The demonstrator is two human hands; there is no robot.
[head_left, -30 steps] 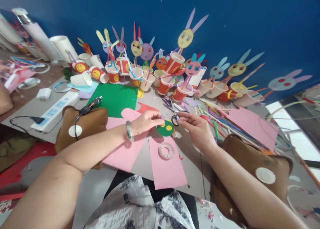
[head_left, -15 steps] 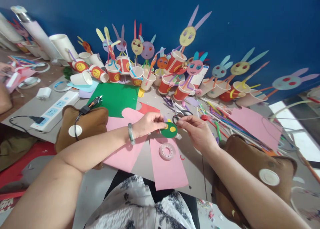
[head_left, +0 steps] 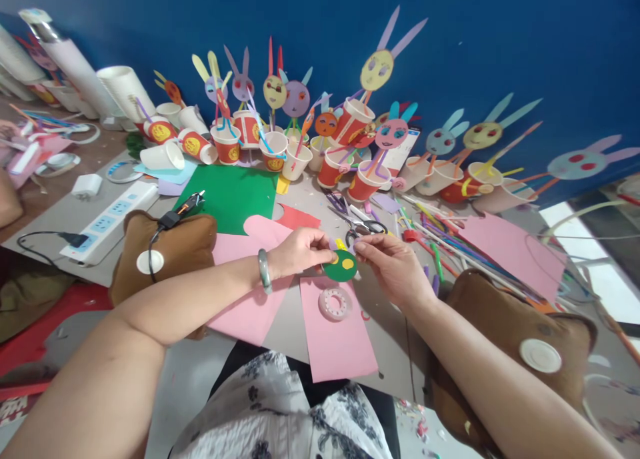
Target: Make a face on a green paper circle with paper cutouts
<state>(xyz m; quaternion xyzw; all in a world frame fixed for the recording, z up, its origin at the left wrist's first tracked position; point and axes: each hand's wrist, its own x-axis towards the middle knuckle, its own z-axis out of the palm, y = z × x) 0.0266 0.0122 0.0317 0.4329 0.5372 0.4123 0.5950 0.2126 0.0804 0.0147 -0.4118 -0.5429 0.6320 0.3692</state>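
A green paper disc with two yellow ovals on it hangs between my hands. My left hand pinches its upper left edge between thumb and fingers. My right hand is closed in a pinch at the disc's upper right; what its fingertips hold is too small to make out. Just below the disc, a roll of clear tape lies on a pink paper strip. Scissors rest behind my hands, close to the right one.
Paper cups with rabbit-faced figures line the blue wall. Green paper and a power strip lie left. Brown cushions flank my forearms. Pipe cleaners and pink paper lie right. Another person's arm shows at far left.
The green disc and both hands have shifted slightly downward. More of a yellow piece shows behind the disc's top edge.
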